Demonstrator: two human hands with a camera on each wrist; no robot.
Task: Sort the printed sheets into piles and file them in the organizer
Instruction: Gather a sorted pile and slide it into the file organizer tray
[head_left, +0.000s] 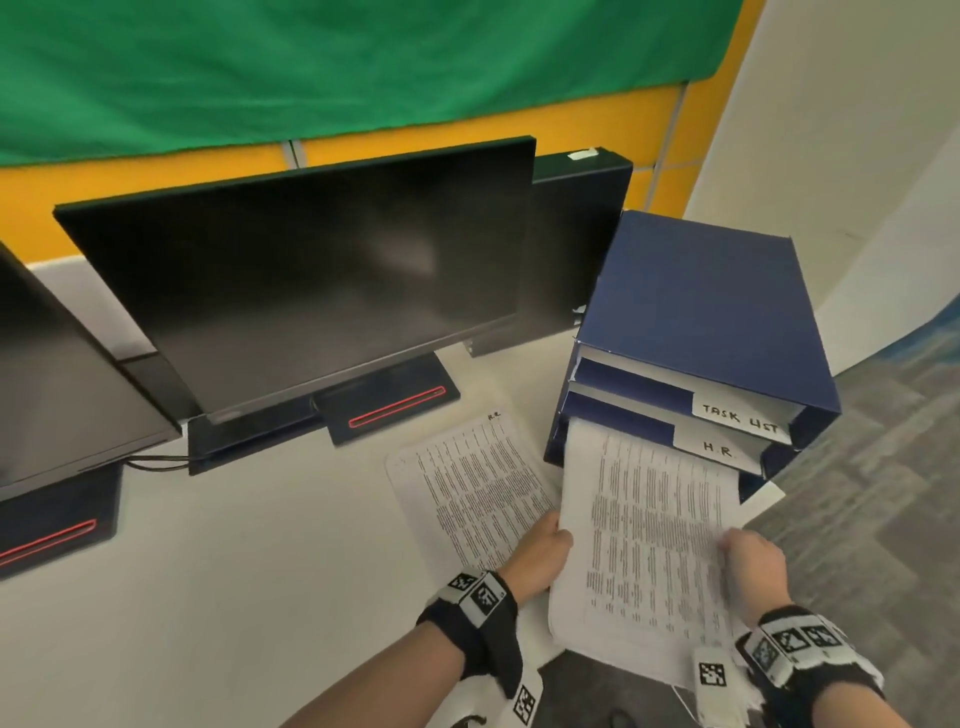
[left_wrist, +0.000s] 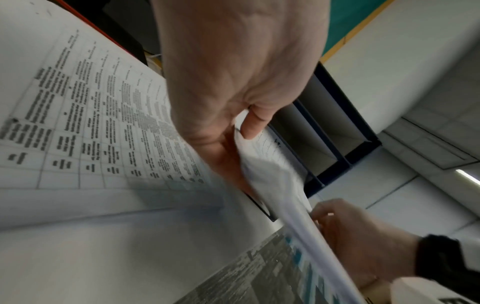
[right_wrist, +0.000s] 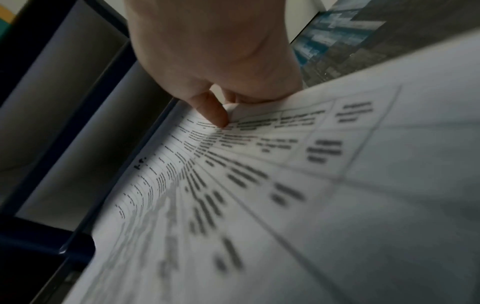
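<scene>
Two hands, left (head_left: 540, 545) and right (head_left: 753, 564), gripping one sheaf (head_left: 649, 525), three-slot organizer (head_left: 711, 312)

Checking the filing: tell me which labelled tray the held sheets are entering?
The printed sheets enter the blue organizer's lower tray, labelled H.R., beneath the TASK LIST tray.

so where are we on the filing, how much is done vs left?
Done: can't tell; sorting looks finished. In hand: left hand and right hand grip a stack of sheets, its front edge entering the organizer below the H.R. label. Left: push it in, then file the sheet on the desk.
</scene>
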